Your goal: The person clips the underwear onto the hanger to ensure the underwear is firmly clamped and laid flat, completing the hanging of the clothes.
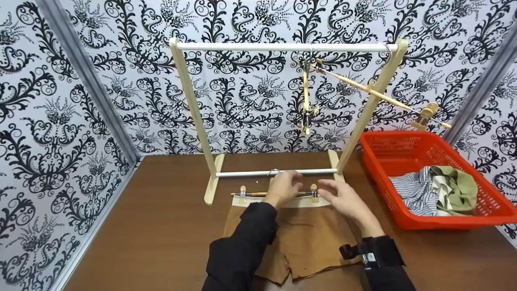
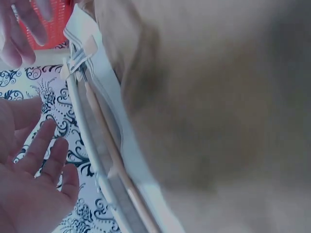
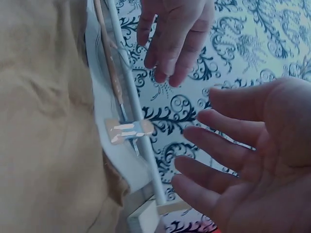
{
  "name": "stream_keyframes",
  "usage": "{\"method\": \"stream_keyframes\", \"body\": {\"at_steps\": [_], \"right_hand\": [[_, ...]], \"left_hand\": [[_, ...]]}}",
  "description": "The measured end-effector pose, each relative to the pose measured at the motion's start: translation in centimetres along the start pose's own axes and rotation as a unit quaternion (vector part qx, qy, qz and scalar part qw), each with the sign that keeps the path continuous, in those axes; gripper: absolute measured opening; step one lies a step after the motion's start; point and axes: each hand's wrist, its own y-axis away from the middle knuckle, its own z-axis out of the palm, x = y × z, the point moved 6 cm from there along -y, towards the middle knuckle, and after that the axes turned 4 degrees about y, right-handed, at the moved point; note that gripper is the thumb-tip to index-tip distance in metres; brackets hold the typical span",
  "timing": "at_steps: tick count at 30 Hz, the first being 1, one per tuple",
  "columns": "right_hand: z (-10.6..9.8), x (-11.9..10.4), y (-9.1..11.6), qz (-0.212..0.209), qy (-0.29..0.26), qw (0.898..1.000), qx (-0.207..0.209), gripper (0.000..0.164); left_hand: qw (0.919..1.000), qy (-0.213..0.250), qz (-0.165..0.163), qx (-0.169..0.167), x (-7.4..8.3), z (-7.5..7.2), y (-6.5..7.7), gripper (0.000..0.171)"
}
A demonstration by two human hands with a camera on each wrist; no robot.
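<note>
A pair of brown shorts point(image 1: 311, 238) lies on the table, its pale waistband point(image 2: 109, 82) toward the rack. Along that waistband runs a wooden clip hanger point(image 1: 258, 194), with one clip point(image 1: 242, 194) on the left side and another clip point(image 3: 127, 131) on the right. Above the hanger's middle is my left hand point(image 1: 284, 188), its fingers loosely bent and holding nothing. My right hand point(image 1: 343, 198) hovers beside the right clip, fingers spread and relaxed. Both wrist views show the palms apart from the cloth. The hanger's hook point(image 1: 274, 171) is partly hidden by my left hand.
A wooden rack point(image 1: 188, 101) with a white top bar point(image 1: 250, 47) stands behind the shorts. Two clip hangers, one straight down point(image 1: 306, 93) and one slanting point(image 1: 375, 93), hang at its right. A red basket point(image 1: 381, 190) with crumpled clothes point(image 1: 452, 190) sits on the right.
</note>
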Motion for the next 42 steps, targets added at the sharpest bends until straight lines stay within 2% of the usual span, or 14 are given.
{"method": "stream_keyframes", "body": {"at_steps": [5, 10, 14, 17, 22, 27, 32, 42], "right_hand": [[1.2, -0.8, 0.3, -0.046, 0.050, 0.996, -0.055, 0.048], [2.5, -0.5, 0.6, -0.054, 0.076, 0.989, -0.114, 0.053], [3.2, -0.1, 0.8, -0.058, 0.085, 0.984, -0.148, 0.054], [3.4, 0.3, 0.8, -0.052, 0.087, 0.983, -0.154, 0.054], [3.6, 0.4, 0.9, -0.053, 0.091, 0.982, -0.158, 0.053], [3.7, 0.4, 1.0, -0.057, 0.093, 0.981, -0.163, 0.052], [3.9, 0.5, 1.2, -0.056, 0.098, 0.977, -0.180, 0.052], [4.4, 0.6, 1.5, -0.039, 0.107, 0.974, -0.196, 0.055]], "left_hand": [[0.9954, -0.093, 0.002, 0.024, -0.6, -1.6, 0.7, 0.025], [0.9862, -0.159, 0.008, 0.047, -1.3, -2.6, 1.6, 0.020], [0.9781, -0.199, 0.005, 0.059, -1.9, -2.7, 2.2, 0.008], [0.9776, -0.205, -0.013, 0.047, -2.5, -2.4, 2.5, 0.014], [0.9809, -0.188, -0.039, 0.030, -3.3, -1.6, 2.8, 0.026], [0.9781, -0.200, -0.037, 0.042, -3.5, -1.3, 3.1, 0.020], [0.9733, -0.220, -0.054, 0.039, -3.9, -0.7, 3.2, 0.007], [0.9625, -0.254, -0.056, 0.078, -4.3, 0.6, 3.3, 0.014]]}}
